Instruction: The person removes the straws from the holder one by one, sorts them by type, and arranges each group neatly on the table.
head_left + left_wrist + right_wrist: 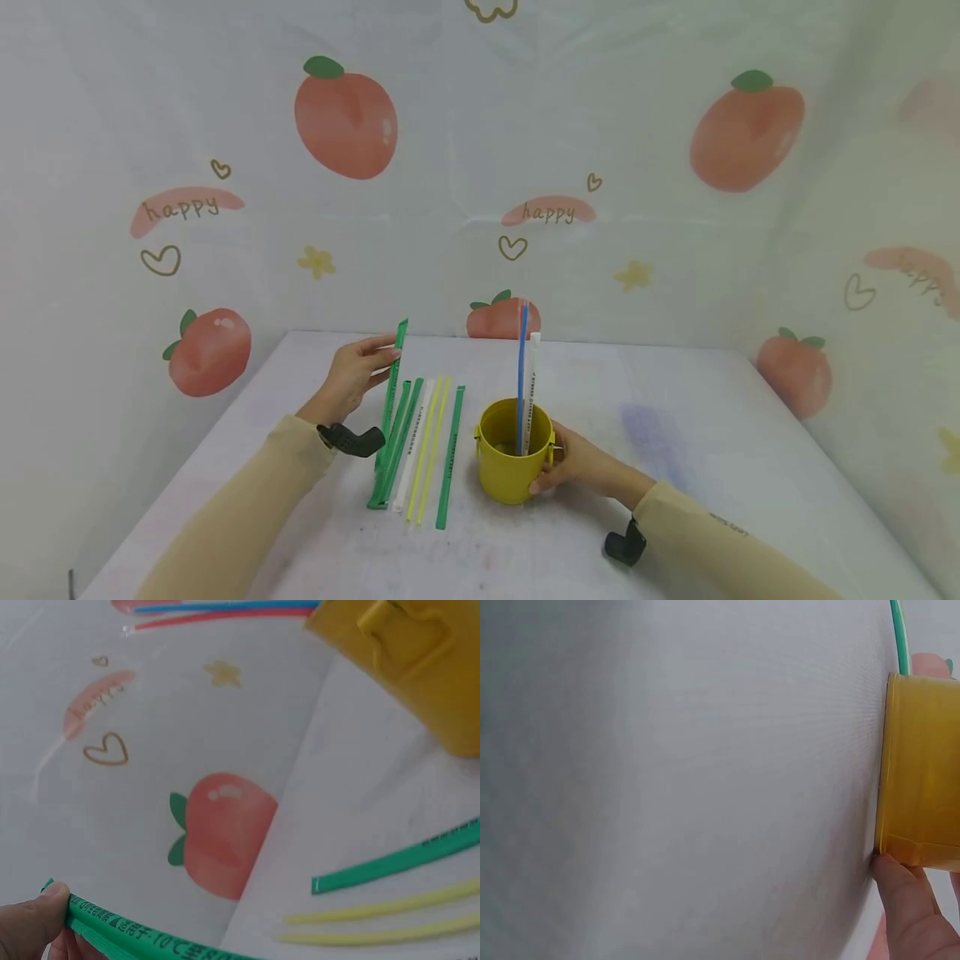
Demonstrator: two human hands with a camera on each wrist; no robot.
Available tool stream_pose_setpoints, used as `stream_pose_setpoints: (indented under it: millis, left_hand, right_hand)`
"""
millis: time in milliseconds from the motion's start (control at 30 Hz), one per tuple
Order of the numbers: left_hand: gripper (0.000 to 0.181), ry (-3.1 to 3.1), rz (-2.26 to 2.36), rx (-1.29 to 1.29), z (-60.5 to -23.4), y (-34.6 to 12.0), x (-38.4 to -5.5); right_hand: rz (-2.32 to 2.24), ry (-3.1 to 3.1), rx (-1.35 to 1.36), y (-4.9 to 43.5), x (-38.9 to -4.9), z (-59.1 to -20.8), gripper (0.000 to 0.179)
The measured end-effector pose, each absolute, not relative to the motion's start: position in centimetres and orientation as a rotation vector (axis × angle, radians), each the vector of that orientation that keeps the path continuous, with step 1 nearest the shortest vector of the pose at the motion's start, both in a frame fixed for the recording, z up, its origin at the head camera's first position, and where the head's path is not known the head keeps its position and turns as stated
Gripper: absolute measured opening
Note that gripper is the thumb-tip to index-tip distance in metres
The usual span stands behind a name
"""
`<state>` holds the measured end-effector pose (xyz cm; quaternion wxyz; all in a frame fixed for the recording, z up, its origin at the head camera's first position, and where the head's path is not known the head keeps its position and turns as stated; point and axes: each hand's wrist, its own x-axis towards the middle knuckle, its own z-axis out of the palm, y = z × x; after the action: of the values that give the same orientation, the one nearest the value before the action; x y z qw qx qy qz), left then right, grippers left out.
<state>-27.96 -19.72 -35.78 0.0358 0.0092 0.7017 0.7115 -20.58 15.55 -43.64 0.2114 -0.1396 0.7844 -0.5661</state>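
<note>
My left hand point(349, 377) pinches a green paper-wrapped straw point(397, 354) near its upper end, thumb against fingers. That straw slants upward, its lower end down by other green wrapped straws on the table. With fingers and thumb, my right hand point(576, 463) grips the right side of a small yellow bucket point(508, 482) standing upright. Leaning up out of the bucket are a blue straw point(522, 358), a red straw mostly behind it, and a white wrapped straw point(533, 367). In the right wrist view, the thumb point(904, 892) presses near the bucket's base.
Between the left hand and the bucket lie a white wrapped straw point(411, 450), two yellow straws point(437, 429) and another green wrapped straw point(451, 458), roughly side by side on the white table point(600, 550). A printed curtain point(465, 150) hangs behind the table.
</note>
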Motion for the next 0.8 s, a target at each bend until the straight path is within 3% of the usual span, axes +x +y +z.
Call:
stream_pose_setpoints:
  millis: [800]
  left_hand:
    - [0.043,2.318,1.797,-0.174,-39.3,-21.3,-28.8]
  right_hand:
    - [-1.562,2.134,-0.400,16.6,-21.7,-42.9,0.103]
